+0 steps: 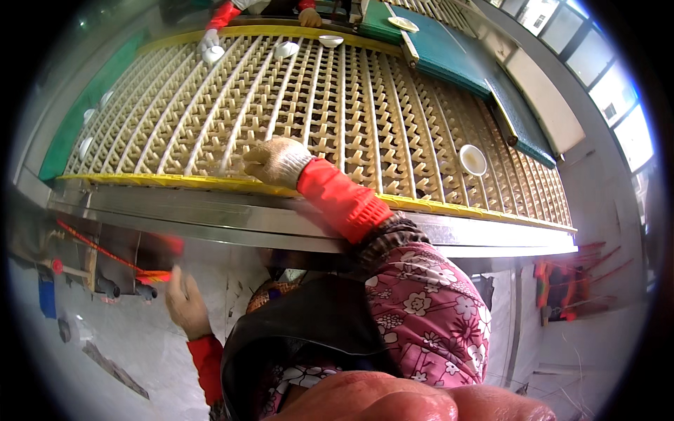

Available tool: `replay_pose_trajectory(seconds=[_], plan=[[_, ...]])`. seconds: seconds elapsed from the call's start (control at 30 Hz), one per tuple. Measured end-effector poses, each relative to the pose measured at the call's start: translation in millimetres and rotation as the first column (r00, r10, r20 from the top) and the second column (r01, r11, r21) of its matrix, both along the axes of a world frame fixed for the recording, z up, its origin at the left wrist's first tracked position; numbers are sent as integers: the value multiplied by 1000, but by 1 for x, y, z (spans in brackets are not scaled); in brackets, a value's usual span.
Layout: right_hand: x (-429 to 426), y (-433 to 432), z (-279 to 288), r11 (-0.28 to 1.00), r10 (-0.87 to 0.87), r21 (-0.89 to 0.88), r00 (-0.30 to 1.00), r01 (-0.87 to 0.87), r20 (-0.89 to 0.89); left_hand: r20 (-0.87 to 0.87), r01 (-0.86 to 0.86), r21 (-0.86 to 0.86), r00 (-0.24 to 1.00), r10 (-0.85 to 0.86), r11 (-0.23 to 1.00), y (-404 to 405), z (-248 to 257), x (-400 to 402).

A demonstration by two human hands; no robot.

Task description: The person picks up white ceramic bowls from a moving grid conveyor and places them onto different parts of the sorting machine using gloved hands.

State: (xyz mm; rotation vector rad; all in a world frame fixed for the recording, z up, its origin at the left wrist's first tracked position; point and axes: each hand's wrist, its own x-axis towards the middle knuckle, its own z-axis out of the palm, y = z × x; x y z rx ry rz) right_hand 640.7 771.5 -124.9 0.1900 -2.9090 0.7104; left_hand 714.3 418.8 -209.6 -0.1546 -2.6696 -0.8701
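Note:
My right hand [278,160], in a pale knit glove, reaches over the near yellow edge of a pegged conveyor belt [326,113]. Its fingers are curled and blurred, and I cannot tell whether they hold something. My left hand [188,304] hangs low at the left, below the metal rail, with nothing seen in it and fingers extended. A white bowl [473,160] rests on the belt to the right of my right hand. At the far side are a white dish [286,49] and a white bowl [330,40]. Several white pieces, one a dish [85,148], stand at the belt's left end.
Across the belt, a co-worker's gloved hand [209,41] touches a white bowl [213,54]; their other hand [309,18] rests at the far edge. A green conveyor [447,52] carrying a white dish [403,23] lies at the upper right. The metal rail [210,213] runs before me.

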Motion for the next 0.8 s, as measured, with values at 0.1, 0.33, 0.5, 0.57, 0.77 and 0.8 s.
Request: replay_pose_trajectory(seconds=[0.1,0.33,0.5,0.57,0.77,0.8], plan=[[3,26,-29,996,-86,-1,996,86,-35,245,142,-141,964,-104,980,79,121,-34],[-3,42,-44,986,-160,-51,987,158,-25,-381,668,-196,622,-683,718,154,149,-112],[23,25,1,930,-228,-221,931,295,286,-73,831,-374,416,-907,411,238,148,-138],[20,34,-15,985,-118,143,986,101,116,-359,884,-271,273,-892,380,267,123,-130],[17,33,-60,988,-45,152,995,31,94,33,951,-58,305,-952,302,265,89,-131],[18,29,-52,989,-55,147,988,34,144,-16,939,-101,329,-944,328,264,87,-134]])
